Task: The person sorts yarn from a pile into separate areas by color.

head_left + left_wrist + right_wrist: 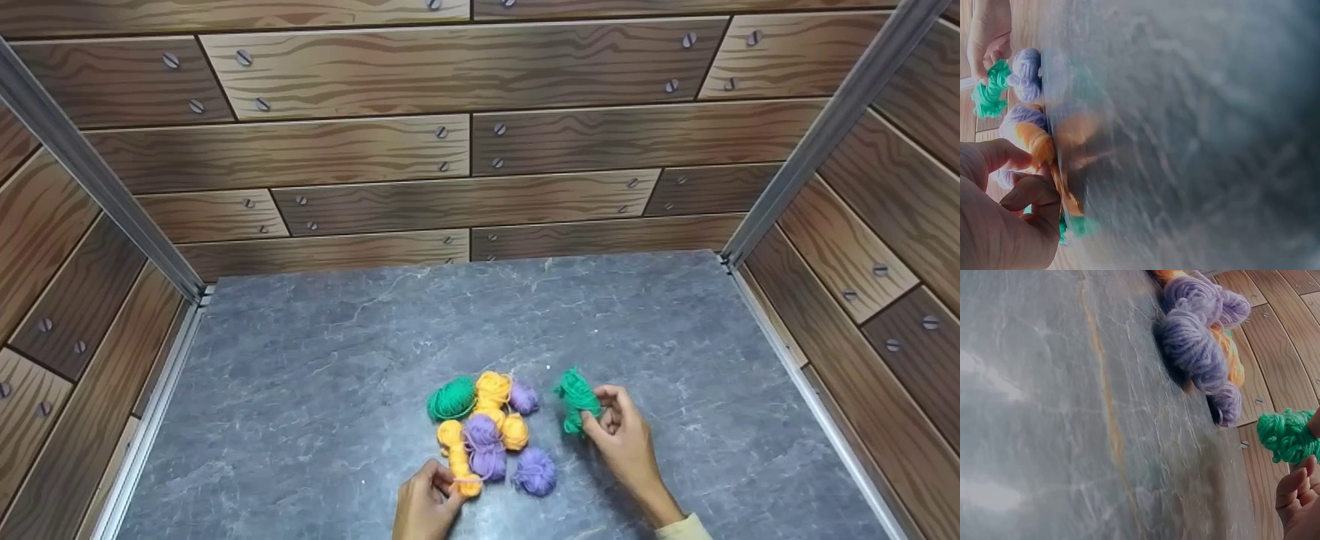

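Observation:
My right hand (625, 439) pinches a small green yarn skein (577, 399) between thumb and fingers, to the right of the yarn pile. The same green skein (1288, 435) shows at the right edge of the right wrist view. My left hand (429, 496) pinches the near end of an orange yarn skein (458, 457) at the pile's front left. In the left wrist view, thumb and forefinger meet at this orange skein (1039, 145). Purple yarn (486, 448) lies right beside it. A separate purple ball (535, 472) sits between the two hands.
At the back of the pile are another green skein (452, 398), an orange skein (493, 391) and a purple one (524, 397). The grey marbled tabletop (315, 390) is bordered by wood-patterned walls (465, 75) with metal corner posts (832, 127).

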Tool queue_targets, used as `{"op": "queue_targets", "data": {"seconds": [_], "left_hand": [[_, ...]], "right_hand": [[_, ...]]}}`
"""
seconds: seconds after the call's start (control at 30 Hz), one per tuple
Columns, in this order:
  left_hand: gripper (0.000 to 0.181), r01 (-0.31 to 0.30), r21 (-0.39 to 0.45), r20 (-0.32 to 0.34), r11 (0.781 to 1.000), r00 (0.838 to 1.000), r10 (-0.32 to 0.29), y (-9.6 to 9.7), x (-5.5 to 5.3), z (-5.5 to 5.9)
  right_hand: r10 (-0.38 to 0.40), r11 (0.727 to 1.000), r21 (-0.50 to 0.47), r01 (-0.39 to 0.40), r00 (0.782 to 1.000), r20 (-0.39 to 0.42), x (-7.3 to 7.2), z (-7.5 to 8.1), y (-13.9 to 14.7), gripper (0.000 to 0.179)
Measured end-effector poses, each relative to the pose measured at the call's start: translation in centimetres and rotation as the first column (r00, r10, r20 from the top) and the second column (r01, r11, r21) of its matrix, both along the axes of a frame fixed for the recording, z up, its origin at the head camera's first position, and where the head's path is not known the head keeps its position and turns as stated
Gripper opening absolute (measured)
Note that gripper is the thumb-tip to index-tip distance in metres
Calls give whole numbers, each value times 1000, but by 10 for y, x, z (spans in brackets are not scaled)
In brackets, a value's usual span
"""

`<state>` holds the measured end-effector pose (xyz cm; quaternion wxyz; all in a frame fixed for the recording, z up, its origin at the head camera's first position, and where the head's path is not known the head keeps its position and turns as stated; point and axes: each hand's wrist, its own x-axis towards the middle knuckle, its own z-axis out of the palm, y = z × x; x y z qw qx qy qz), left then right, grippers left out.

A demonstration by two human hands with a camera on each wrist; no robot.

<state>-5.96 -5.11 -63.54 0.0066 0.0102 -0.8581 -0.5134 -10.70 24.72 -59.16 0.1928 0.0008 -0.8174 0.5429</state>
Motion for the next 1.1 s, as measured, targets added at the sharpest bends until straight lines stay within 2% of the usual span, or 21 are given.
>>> {"op": "queue_targets", "data": {"seconds": [0.17,0.6,0.93,1.1], "left_hand": [[20,15,-11,33,1000,999,-15,-2,-2,0],[16,43,-17,36,999,998,-42,-6,-5,0],[16,49,-18,14,999,999,-48,-7,-3,-1],[17,36,-2,27,999,999,-36,-5,-2,-1]], "right_hand": [[-20,998,-52,20,1000,-8,2,12,4,32],[-94,988,-122,91,995,-22,-2,20,36,31],[-147,979,-129,154,987,65,0,21,61,30],[-178,975,-113,193,975,130,2,15,73,32]]}}
